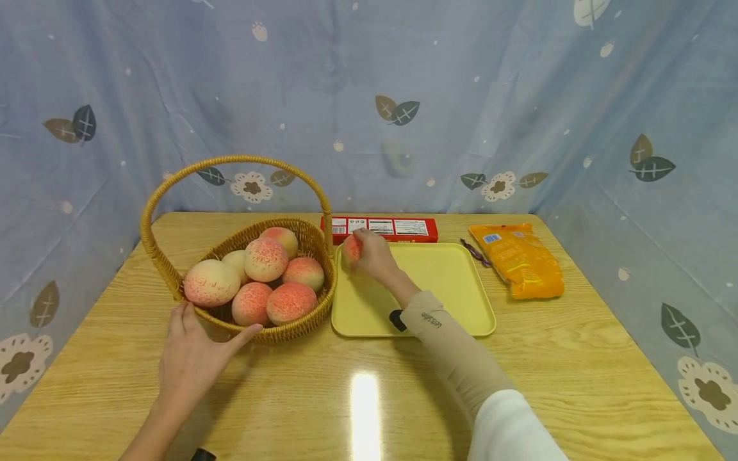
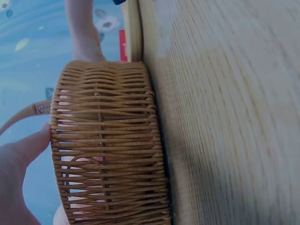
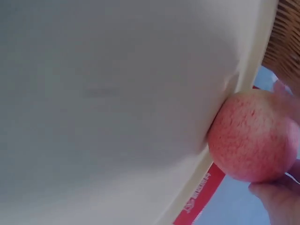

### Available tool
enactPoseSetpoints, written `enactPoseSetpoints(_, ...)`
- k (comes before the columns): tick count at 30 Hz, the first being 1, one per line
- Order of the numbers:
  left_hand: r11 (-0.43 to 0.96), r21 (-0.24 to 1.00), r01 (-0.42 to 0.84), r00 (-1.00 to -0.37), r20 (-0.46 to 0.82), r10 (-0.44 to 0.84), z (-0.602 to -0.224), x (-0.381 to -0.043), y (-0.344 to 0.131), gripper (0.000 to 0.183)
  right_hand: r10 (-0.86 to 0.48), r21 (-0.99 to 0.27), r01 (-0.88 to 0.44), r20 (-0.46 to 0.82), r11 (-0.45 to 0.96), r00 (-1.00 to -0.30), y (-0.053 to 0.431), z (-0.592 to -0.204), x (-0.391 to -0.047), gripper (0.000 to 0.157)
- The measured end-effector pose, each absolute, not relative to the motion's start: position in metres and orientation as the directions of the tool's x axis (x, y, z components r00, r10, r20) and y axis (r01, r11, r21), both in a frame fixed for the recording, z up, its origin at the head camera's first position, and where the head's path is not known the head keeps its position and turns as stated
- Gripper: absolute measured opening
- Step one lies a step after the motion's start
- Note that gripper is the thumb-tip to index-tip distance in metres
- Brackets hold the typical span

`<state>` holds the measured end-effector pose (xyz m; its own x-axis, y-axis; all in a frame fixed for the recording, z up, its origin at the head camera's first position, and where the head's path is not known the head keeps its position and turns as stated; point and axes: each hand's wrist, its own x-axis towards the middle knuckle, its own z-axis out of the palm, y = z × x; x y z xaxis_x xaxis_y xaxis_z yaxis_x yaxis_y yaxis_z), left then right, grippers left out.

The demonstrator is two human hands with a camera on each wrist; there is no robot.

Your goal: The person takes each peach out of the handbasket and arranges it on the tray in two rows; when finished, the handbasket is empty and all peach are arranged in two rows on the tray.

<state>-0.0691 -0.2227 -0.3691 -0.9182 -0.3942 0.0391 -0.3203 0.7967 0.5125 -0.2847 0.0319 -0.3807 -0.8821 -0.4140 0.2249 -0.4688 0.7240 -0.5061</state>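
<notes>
Head view: what was gripped, and by which hand?

A pink peach (image 1: 350,252) was pinched by the right hand (image 1: 376,257), at the far left corner of the yellow tray (image 1: 438,288); whether the tray was touched by it could not be told.

And the left hand (image 1: 190,352)?

It was left unclenched, thumb spread wide of the fingers, and the rim of the wicker basket (image 1: 288,332), just left of the tray, was touched by it. More peaches (image 1: 266,259) were heaped inside.

And around the tray?

A red box (image 1: 410,228) was set behind it, an orange packet (image 1: 521,262) to its right.
</notes>
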Motion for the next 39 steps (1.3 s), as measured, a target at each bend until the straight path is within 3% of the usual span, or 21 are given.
enactPoseSetpoints(7, 0.794, 0.521, -0.313, -0.92, 0.041, -0.39, -0.371, -0.07, -0.224, 0.13, -0.216, -0.786, -0.216, 0.107, 0.579, -0.97, 0.046, -0.384, -0.285, 0.071)
enactPoseSetpoints(13, 0.802, 0.514, -0.306, -0.921, 0.053, -0.385, -0.371, -0.07, -0.224, 0.13, -0.127, -0.852, -0.052, -0.018, 0.521, -0.992, 0.049, -0.388, -0.287, 0.06)
enactPoseSetpoints(22, 0.8, 0.513, -0.312, -0.919, 0.051, -0.391, -0.37, -0.069, -0.223, 0.13, -0.116, -0.876, -0.069, 0.015, 0.477, -0.993, 0.038, -0.393, -0.288, 0.059)
enactPoseSetpoints(34, 0.799, 0.519, -0.304, -0.919, 0.063, -0.39, -0.37, -0.068, -0.221, 0.129, -0.112, -0.841, -0.114, 0.064, 0.529, -0.992, 0.039, -0.389, -0.286, 0.065)
enactPoseSetpoints(39, 0.8, 0.514, -0.309, -0.919, 0.055, -0.39, -0.37, -0.068, -0.222, 0.129, -0.132, -0.881, -0.201, 0.159, 0.428, -0.978, 0.04, -0.373, -0.265, 0.067)
